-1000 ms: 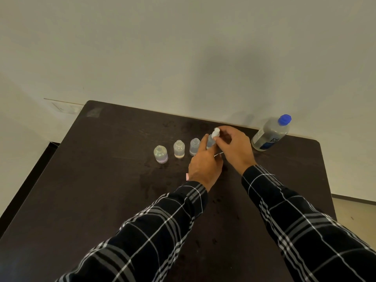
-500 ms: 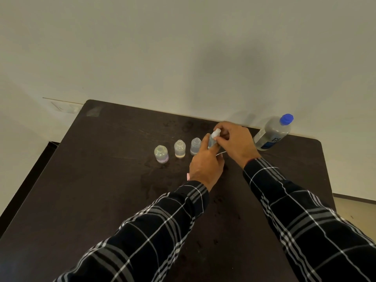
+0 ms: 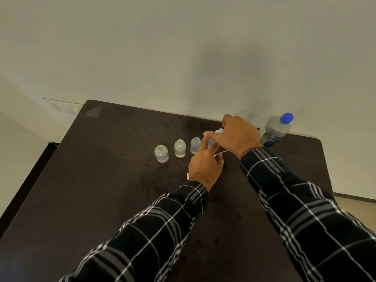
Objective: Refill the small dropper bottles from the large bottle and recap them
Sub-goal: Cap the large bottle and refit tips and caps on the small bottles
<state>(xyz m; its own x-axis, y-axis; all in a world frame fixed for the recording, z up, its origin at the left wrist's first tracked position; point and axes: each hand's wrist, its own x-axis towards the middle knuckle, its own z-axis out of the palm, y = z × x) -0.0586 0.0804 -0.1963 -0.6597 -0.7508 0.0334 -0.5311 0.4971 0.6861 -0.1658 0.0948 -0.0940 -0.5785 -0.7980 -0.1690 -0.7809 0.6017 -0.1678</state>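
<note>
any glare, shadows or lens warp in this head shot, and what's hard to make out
Head view: soft, dim light; a broad blurry shadow on the wall above the hands. Wide-angle warp bends the dark table edges and tilts the large bottle. Faint sheen on the tabletop, no harsh glare. The bottle between the left hand and right hand is mostly hidden and soft; the three open small bottles read clearly.

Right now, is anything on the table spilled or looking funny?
No puddle shows. The dark table has smudgy marks, maybe dried drips. Three small bottles stand upright in a row with no caps on. Both hands are busy at a fourth bottle. The large bottle only looks tilted, likely from the wide lens.
</note>
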